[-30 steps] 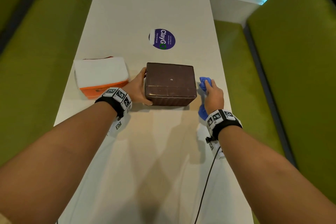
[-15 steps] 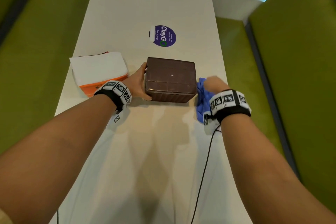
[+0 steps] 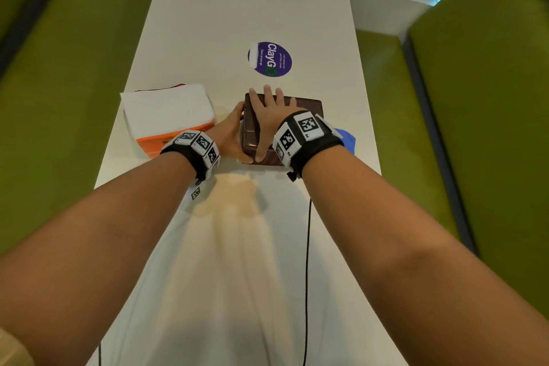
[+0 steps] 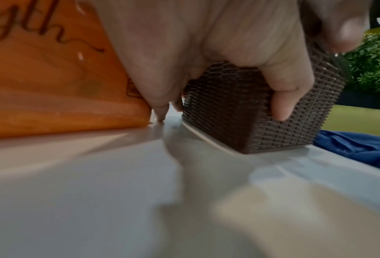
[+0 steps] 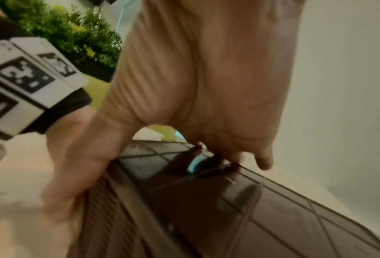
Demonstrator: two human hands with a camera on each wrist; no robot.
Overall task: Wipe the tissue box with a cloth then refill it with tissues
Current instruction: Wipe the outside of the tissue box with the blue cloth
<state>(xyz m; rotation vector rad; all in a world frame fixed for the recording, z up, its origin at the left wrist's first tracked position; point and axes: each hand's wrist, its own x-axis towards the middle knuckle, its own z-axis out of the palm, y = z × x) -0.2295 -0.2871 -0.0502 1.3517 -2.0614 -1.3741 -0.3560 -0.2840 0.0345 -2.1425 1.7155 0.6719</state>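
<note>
The brown woven tissue box (image 3: 306,107) stands mid-table. My left hand (image 3: 234,134) grips its left end, thumb on the near face and fingers round the side, as the left wrist view also shows on the box (image 4: 239,113). My right hand (image 3: 266,122) lies over the top of the box (image 5: 250,209), fingers reaching the far edge and thumb hooked down the near face. The blue cloth (image 3: 346,137) lies loose on the table just right of the box, and neither hand is touching it. An orange pack of white tissues (image 3: 169,110) sits to the left.
The long white table (image 3: 237,9) carries a purple round sticker (image 3: 270,59) beyond the box. Green benches (image 3: 74,68) flank both sides. A black cable (image 3: 307,246) runs down the near table from my right wrist.
My right hand has let go of the blue cloth and moved left onto the top of the box. My left hand keeps its hold on the box's left end.
</note>
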